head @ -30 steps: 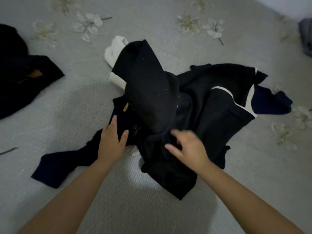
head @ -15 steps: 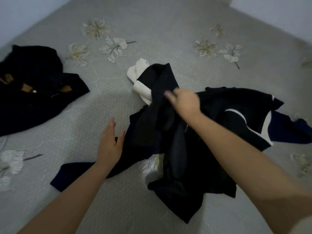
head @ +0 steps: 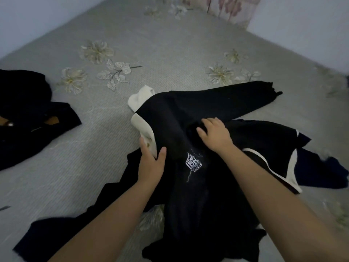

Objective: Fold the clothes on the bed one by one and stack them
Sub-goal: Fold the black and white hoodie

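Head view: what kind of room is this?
Most likely a bedroom. The hands work on a bed under a grey spread with embroidered flowers, dark clothes lie heaped on it, and a floral pillow or panel leans in the corner against plain walls.

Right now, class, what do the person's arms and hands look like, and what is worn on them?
Both forearms are bare up to the frame's edge: no sleeves, watch or bracelets. The left hand and right hand wear no gloves, and no rings show.

black garment (head: 198, 118), white crest logo, partly legible "ORIGINAL" beneath
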